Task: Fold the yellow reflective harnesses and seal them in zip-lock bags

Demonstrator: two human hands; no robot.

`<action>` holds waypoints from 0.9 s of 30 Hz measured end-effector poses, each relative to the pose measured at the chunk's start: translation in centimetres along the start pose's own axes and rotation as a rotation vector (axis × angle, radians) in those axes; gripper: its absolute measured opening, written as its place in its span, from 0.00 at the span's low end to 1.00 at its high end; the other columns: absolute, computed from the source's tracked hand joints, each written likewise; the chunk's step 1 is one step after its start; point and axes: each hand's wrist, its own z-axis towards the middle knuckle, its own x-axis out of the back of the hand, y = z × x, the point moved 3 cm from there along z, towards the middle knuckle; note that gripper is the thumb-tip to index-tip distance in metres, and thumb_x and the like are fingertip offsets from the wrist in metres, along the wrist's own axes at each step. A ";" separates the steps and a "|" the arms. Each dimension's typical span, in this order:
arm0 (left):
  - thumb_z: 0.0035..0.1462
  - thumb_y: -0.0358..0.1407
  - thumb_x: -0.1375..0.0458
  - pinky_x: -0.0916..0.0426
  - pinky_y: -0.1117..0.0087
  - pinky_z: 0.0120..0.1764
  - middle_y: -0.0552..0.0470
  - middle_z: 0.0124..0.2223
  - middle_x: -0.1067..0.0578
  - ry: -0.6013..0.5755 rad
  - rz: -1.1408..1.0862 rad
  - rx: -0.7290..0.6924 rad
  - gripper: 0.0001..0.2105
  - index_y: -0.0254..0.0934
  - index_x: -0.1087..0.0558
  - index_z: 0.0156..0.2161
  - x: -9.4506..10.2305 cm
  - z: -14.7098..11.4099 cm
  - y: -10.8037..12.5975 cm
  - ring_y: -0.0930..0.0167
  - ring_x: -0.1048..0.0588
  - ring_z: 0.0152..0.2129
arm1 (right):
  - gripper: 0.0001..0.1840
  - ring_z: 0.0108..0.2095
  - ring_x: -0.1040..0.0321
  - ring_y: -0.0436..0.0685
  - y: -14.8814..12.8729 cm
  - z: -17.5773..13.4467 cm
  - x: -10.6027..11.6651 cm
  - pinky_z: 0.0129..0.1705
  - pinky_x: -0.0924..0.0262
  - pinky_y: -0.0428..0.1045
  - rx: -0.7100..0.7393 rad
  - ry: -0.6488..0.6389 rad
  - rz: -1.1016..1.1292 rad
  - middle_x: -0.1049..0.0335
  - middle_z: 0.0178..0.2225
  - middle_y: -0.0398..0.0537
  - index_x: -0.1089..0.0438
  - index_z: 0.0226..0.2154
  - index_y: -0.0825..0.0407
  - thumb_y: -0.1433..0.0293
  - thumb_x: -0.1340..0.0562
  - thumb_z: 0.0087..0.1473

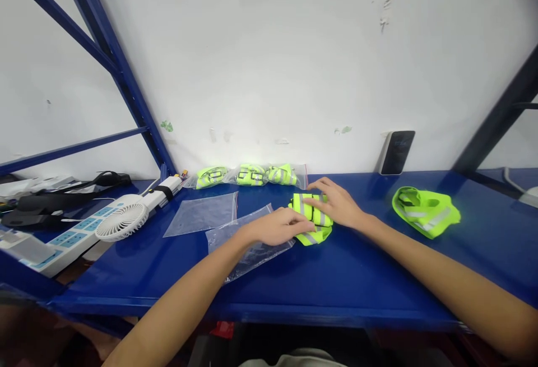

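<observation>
A lime-yellow reflective vest point(321, 233) with silver stripes lies bunched into a roll on the blue table, between my hands. My left hand point(277, 227) grips its near left side, fingers curled over the fabric. From the far right, my right hand point(336, 203) has its fingers bent over the top of the roll. Part of the vest is hidden under both hands. A clear plastic bag point(247, 263) lies flat below my left wrist, and another clear bag point(204, 214) rests farther left. A loosely bunched reflective vest point(437, 213) sits apart on the right.
Against the wall stand bagged yellow vests point(251, 175) in a row. A dark-screened device point(398, 153) leans at the back right. On the left are a white fan point(121, 221), a power strip point(69, 241) and black straps. Blue posts point(121, 70) frame the table point(357, 277).
</observation>
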 end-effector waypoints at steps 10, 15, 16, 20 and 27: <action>0.66 0.43 0.55 0.34 0.72 0.36 0.50 0.32 0.22 0.389 0.034 0.094 0.19 0.34 0.25 0.38 -0.1 0.7 -2.8 0.71 0.26 0.29 | 0.34 0.55 0.38 0.67 -1.9 -2.4 1.9 0.57 0.42 0.61 0.273 -0.384 -0.037 0.40 0.57 0.54 0.36 0.58 0.45 0.66 0.35 0.47; 0.63 0.39 0.48 0.34 0.64 0.50 0.46 0.48 0.25 0.542 0.309 -0.091 0.14 0.38 0.28 0.50 1.0 0.3 -3.2 0.65 0.27 0.45 | 0.37 0.57 0.40 0.67 -1.5 -2.4 1.1 0.58 0.43 0.61 0.293 -0.373 0.008 0.41 0.58 0.55 0.39 0.60 0.46 0.69 0.36 0.46; 0.61 0.38 0.46 0.35 0.62 0.53 0.45 0.52 0.26 0.493 0.325 -0.125 0.16 0.39 0.29 0.53 1.1 0.2 -3.3 0.64 0.29 0.49 | 0.35 0.56 0.39 0.67 -1.3 -2.3 0.9 0.58 0.43 0.61 0.293 -0.343 0.023 0.39 0.57 0.55 0.38 0.60 0.47 0.69 0.36 0.47; 0.55 0.38 0.39 0.43 0.57 0.62 0.42 0.62 0.37 0.357 0.307 -0.149 0.31 0.41 0.40 0.63 1.2 0.1 -3.9 0.59 0.38 0.60 | 0.27 0.51 0.33 0.65 -0.3 -1.5 0.7 0.54 0.40 0.59 0.197 -0.169 0.165 0.31 0.52 0.53 0.35 0.56 0.49 0.69 0.40 0.53; 0.59 0.44 0.41 0.42 0.56 0.61 0.43 0.63 0.38 0.412 0.165 -0.099 0.34 0.45 0.47 0.67 0.7 0.2 -3.7 0.59 0.37 0.59 | 0.15 0.43 0.28 0.61 0.5 -0.8 -0.4 0.46 0.34 0.52 -0.245 0.044 0.721 0.22 0.39 0.47 0.26 0.38 0.51 0.61 0.45 0.60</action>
